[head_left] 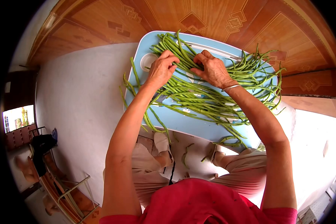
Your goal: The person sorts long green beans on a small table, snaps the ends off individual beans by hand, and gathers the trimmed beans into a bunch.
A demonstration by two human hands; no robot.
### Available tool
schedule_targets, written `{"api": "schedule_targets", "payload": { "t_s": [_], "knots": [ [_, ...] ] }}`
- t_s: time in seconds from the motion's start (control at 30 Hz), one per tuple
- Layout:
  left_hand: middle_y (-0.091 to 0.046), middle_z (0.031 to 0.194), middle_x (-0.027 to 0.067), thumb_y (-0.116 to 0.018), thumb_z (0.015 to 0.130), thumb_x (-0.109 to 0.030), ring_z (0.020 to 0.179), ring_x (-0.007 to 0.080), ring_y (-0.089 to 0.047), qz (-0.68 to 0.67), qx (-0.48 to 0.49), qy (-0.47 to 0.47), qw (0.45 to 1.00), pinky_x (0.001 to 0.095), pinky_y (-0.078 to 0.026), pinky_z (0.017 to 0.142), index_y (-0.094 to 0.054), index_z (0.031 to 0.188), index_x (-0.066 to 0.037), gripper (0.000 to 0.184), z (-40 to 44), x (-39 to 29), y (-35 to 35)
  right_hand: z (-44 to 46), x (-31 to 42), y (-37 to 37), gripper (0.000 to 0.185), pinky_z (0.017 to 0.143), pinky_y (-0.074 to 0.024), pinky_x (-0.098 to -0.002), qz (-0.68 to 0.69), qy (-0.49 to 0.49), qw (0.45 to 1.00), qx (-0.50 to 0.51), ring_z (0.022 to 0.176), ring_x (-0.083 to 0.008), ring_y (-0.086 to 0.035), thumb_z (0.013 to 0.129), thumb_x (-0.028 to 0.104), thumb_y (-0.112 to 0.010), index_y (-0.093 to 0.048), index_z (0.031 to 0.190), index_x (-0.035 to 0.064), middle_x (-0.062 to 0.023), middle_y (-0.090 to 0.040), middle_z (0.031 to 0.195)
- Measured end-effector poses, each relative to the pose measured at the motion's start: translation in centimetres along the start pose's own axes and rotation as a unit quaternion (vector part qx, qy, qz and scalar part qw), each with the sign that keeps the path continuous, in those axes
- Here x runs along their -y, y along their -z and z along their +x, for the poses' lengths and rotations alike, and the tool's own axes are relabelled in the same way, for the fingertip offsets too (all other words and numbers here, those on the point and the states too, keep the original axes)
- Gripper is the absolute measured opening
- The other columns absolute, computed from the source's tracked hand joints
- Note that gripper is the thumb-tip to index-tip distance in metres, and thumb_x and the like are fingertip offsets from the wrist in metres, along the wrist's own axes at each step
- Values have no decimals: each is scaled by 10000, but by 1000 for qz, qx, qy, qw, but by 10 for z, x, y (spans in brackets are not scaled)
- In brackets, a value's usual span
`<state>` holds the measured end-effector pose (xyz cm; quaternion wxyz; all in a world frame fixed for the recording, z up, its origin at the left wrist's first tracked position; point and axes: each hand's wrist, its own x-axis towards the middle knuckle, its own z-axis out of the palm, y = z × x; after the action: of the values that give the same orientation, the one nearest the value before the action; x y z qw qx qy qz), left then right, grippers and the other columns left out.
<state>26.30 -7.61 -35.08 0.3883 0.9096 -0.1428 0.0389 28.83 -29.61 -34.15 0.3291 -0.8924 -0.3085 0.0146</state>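
Observation:
Long green beans (198, 95) lie in loose bunches across a light blue folding table (198, 125) in front of me. My left hand (163, 68) is at the left end of the upper bunch, its fingers bent and pinched on beans there. A short way to the right, my right hand (212, 69) has its fingers curled down onto the same bunch, with a bangle on the wrist. Thin bean ends fan out past the table's right edge. Several beans hang over its left edge. The fingertips of both hands are partly hidden.
Wooden panelling with diamond patterns (192, 22) stands beyond the table. My feet are beneath the near edge, with a few fallen beans (186, 154) on the floor between them. At the far left is a metal-framed chair (76, 190) with a dark item (41, 149) near it.

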Motion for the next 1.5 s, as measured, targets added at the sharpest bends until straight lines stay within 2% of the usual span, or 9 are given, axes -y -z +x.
{"api": "schedule_targets", "payload": {
  "t_s": [0.2, 0.4, 0.53, 0.7, 0.83, 0.9, 1.07, 1.27, 1.5],
  "knots": [
    [-526, 908, 77, -627, 745, 77, 738, 260, -557, 63, 36, -42, 996, 344, -459, 635, -566, 880, -21, 177, 2, -7, 4, -1, 0, -1, 278, 695, -509, -391, -12, 9, 1000, -12, 796, -291, -618, 771, 224, -712, -564, 936, 58, -84, -566, 908],
    [-538, 928, 83, -643, 737, 63, 801, 294, -569, 67, 64, -27, 995, 371, -452, 684, -561, 907, -35, 213, 0, -6, 7, -2, 0, -2, 285, 675, -506, -410, -12, 17, 999, -25, 789, -310, -606, 762, 232, -712, -553, 929, 64, -91, -553, 911],
    [-548, 936, 80, -635, 762, 26, 813, 306, -573, 91, 64, -66, 992, 395, -455, 677, -564, 914, -48, 183, 9, -15, 17, -3, 1, 0, 306, 666, -507, -412, -10, 19, 999, -30, 791, -315, -602, 759, 241, -712, -559, 961, 70, -93, -549, 927],
    [-570, 905, 78, -620, 799, -24, 810, 331, -584, 94, 67, -71, 991, 418, -460, 661, -568, 905, -54, 122, 14, -33, 32, -3, 15, 7, 251, 677, -507, -406, 43, 32, 994, -93, 786, -319, -613, 789, 180, -686, -614, 995, 57, -111, -584, 928],
    [-532, 812, 74, -634, 811, -4, 605, 173, -538, 35, 54, -79, 995, 299, -425, 556, -573, 910, -8, 116, 15, -38, 31, 0, 16, 2, 171, 681, -509, -396, 182, 38, 981, -64, 765, -328, -617, 803, 93, -659, -651, 959, 23, -139, -617, 892],
    [-524, 802, 68, -632, 822, -8, 577, 131, -518, 3, 52, -80, 995, 272, -412, 527, -573, 905, 0, 102, 15, -39, 31, 4, 16, 0, 158, 638, -519, -349, 231, 14, 971, -53, 708, -258, -645, 819, 59, -643, -656, 964, -3, -144, -638, 862],
    [-525, 799, 59, -624, 825, 8, 567, 117, -508, -40, 56, -74, 995, 260, -400, 501, -570, 895, 5, 89, 13, -43, 30, 5, 22, 5, 154, 609, -535, -250, 400, -150, 902, 57, 666, -98, -628, 887, 86, -616, -655, 975, -34, -64, -662, 814],
    [-527, 799, 55, -620, 817, 25, 571, 113, -499, -23, 65, -90, 994, 251, -399, 510, -565, 890, 11, 91, 14, -51, 32, 9, 12, -6, 133, 677, -556, -240, 496, -115, 860, 40, 756, -128, -667, 865, 79, -640, -659, 916, -43, -81, -668, 787],
    [-533, 808, 53, -620, 811, 34, 582, 101, -508, -46, 72, -85, 993, 246, -407, 518, -570, 903, 16, 106, 15, -52, 30, 11, 13, -6, 71, 631, -537, -222, 522, -140, 841, 22, 714, -122, -650, 785, 26, -667, -630, 778, -35, -61, -645, 759]
  ]
}}
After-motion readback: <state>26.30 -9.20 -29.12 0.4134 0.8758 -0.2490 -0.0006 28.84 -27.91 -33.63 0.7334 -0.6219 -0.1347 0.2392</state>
